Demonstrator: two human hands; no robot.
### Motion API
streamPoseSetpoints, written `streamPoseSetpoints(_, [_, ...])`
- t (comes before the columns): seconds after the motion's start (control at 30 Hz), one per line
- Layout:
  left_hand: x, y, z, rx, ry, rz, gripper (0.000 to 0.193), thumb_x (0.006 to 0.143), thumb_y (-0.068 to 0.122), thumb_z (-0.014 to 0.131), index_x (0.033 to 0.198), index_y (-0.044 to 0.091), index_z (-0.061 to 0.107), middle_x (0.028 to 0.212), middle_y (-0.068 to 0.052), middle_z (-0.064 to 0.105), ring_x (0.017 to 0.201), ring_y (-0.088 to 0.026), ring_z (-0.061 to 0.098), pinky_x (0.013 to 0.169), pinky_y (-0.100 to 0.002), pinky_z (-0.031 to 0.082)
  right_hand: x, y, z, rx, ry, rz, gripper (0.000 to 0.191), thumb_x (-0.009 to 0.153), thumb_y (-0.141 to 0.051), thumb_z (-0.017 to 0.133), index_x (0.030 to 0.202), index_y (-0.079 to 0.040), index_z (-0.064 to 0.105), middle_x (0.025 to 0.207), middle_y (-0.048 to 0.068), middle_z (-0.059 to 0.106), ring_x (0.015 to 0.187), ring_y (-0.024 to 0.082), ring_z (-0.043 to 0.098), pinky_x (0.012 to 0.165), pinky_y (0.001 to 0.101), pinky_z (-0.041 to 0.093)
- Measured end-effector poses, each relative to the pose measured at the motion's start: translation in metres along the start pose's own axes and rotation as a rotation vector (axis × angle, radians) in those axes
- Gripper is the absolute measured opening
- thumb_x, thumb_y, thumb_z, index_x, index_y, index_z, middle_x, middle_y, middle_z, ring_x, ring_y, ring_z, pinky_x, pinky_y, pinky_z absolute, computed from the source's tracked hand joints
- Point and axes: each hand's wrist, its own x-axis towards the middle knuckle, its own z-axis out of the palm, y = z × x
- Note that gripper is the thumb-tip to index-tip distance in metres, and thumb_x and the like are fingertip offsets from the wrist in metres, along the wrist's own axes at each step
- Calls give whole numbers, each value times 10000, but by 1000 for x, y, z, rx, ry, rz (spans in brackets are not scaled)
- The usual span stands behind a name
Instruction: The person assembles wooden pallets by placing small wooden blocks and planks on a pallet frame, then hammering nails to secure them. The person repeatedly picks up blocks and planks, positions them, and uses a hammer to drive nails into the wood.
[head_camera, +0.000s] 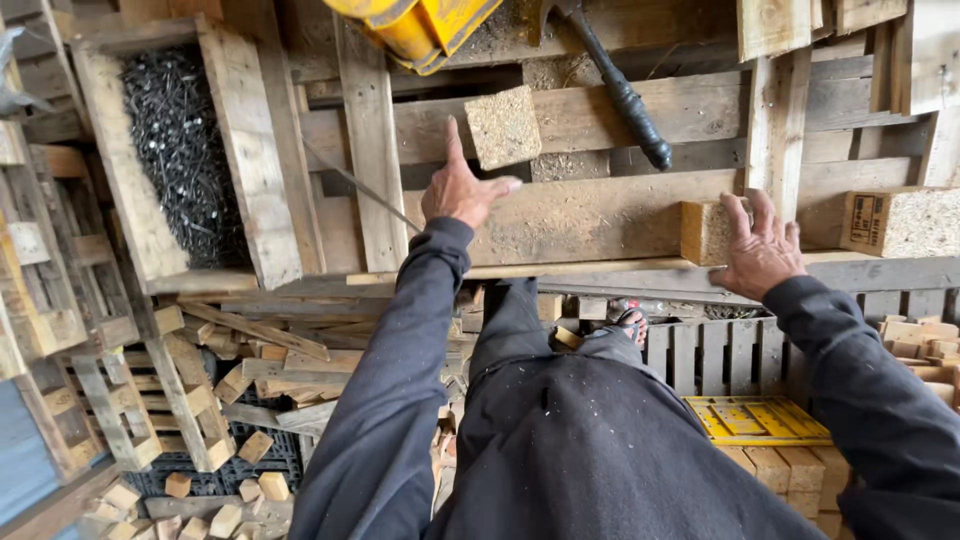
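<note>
Dark sleeves lead to your pallet bench (600, 215). Left hand (460, 190), 11 o'clock, spread, fingertips touching chipboard block (503, 127); right hand (760, 250), 2 o'clock, fingers loosely over another block (705, 233).

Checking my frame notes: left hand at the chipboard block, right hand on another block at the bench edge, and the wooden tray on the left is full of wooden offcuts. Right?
Not quite. In the head view the wooden tray holds dark metal nails, not wooden offcuts. The rest stands: the left hand is at the chipboard block, and the right hand is on another block at the bench edge.
</note>
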Motion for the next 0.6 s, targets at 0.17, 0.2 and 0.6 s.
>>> streamPoseSetpoints(0.17, [48,37,12,93,-8,-150,1131,644,845,745,1361,37,408,1076,-167,696,886,-298,720,789,-448,593,1,-50,-40,-308,140,82,1019,701,-692,858,1463,-198,395,1627,216,176,1459,608,284,1044,796,322])
streamPoseSetpoints(0.2, [53,41,15,135,6,-129,1124,638,874,758,1297,23,434,1100,-195,674,906,-309,704,801,-452,582,8,-67,-44,-60,109,108,936,763,-622,792,1490,-185,398,1635,219,210,1402,559,376,1006,735,408])
streamPoseSetpoints(0.6, [110,109,8,1040,-539,1031,1275,470,494,973,1541,222,336,1446,-359,392,830,-361,707,698,-420,609,88,-235,21,1458,121,-17,886,899,7,603,1611,-11,76,1476,258,419,1158,320,649,961,429,590])
